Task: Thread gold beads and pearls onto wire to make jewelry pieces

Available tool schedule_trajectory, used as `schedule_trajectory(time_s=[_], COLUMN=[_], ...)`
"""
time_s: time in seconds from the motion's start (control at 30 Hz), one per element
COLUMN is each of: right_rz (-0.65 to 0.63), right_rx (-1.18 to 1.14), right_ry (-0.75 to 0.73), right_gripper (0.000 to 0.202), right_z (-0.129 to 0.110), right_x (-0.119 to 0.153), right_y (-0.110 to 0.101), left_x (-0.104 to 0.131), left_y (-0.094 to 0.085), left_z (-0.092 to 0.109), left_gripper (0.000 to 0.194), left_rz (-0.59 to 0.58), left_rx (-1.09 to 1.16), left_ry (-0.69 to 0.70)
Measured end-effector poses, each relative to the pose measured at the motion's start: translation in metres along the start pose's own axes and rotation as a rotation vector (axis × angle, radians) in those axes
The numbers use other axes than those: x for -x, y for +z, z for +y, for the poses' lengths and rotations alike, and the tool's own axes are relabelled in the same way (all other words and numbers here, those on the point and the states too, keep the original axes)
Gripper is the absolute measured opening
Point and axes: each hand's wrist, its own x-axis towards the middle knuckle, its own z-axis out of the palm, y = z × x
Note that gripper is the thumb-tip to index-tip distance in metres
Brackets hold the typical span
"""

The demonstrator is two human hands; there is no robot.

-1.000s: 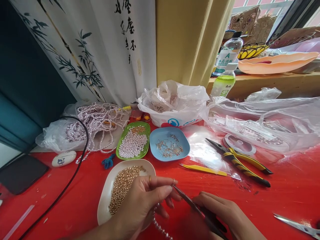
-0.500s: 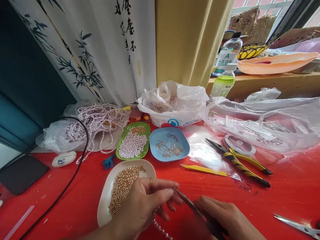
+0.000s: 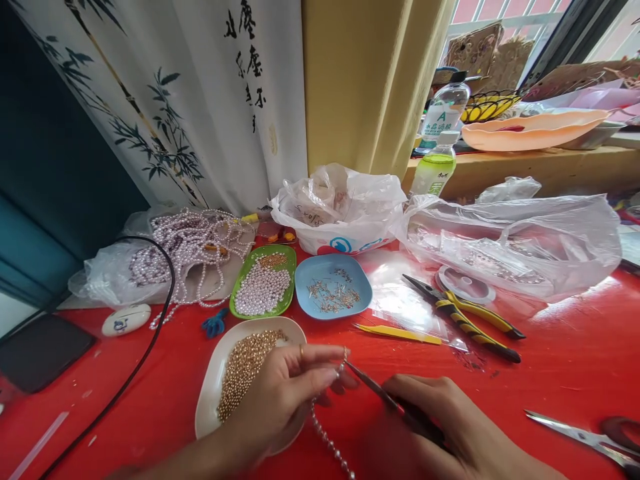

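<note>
My left hand (image 3: 285,397) is closed at the fingertips, pinching the end of a string of pearly beads (image 3: 327,440). From the fingers the string hangs down towards the table's front. A small gold-coloured piece shows at the fingertips, too small to name. In my right hand (image 3: 463,423) are slim-nosed pliers (image 3: 376,389) with dark handles, largely covered by the fingers. The plier tips point left and touch or nearly touch that small piece. Under my left wrist lies a cream dish (image 3: 203,410) holding many gold beads (image 3: 245,370).
Behind are a green tray (image 3: 291,293) of pearl beads and a blue tray (image 3: 307,263) of metal pins. Yellow tweezers (image 3: 400,333), yellow-black pliers (image 3: 465,317) and scissors (image 3: 575,435) lie to the right. A black cable (image 3: 167,303) crosses the left side.
The view has shifted slightly to the right. The plier tips are now a little below and right of the fingertips, and more of the bead string shows beneath my left hand.
</note>
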Motion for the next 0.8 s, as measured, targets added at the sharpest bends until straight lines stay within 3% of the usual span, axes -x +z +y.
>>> schedule_trajectory(time_s=[0.27, 0.53, 0.7, 0.8], right_rz=[-0.014, 0.018, 0.139, 0.074], right_rx=[0.273, 0.478, 0.310, 0.006], right_ry=[-0.039, -0.121, -0.073, 0.005], right_gripper=[0.038, 0.022, 0.017, 0.016], right_z=[0.015, 0.016, 0.004, -0.008], right_x=[-0.005, -0.006, -0.005, -0.007], right_y=[-0.022, -0.004, -0.006, -0.004], left_x=[0.002, 0.006, 0.009, 0.010], left_y=[0.000, 0.004, 0.006, 0.004], left_z=[0.001, 0.002, 0.005, 0.004], left_gripper=[0.022, 0.013, 0.017, 0.015], left_rz=[-0.039, -0.055, -0.029, -0.059], left_rx=[-0.006, -0.008, -0.046, -0.106], left_ry=[0.110, 0.154, 0.191, 0.239])
